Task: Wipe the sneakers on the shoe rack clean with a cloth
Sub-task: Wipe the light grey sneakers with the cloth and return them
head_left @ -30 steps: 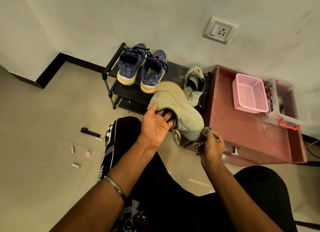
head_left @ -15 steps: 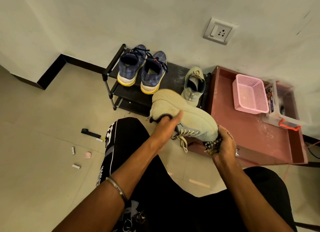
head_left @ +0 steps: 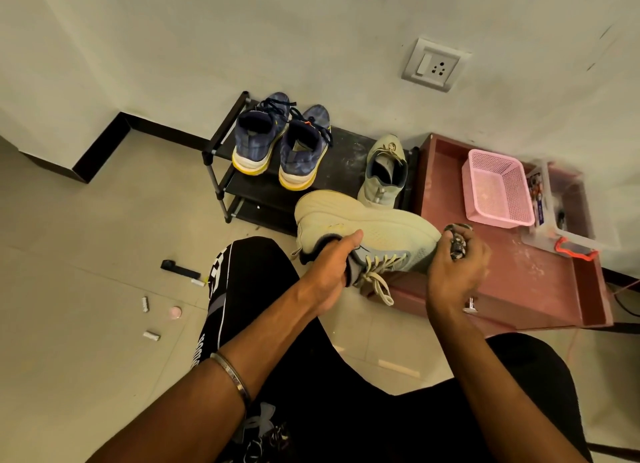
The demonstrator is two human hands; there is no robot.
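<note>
- Pale green mesh sneaker (head_left: 367,234) had been turned since a moment before, its toe swung from low toward the right and its sole side brought uppermost.
- Left hand (head_left: 329,272) was curled into its collar; right hand (head_left: 453,272) was clenched on a patterned cloth (head_left: 457,244) at the toe, so wiping was judged underway.
- Its long axis lay left-right, held above the shoe rack (head_left: 343,171).

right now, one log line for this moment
left hand grips sneaker | right hand holds cloth at toe | wiping
</note>
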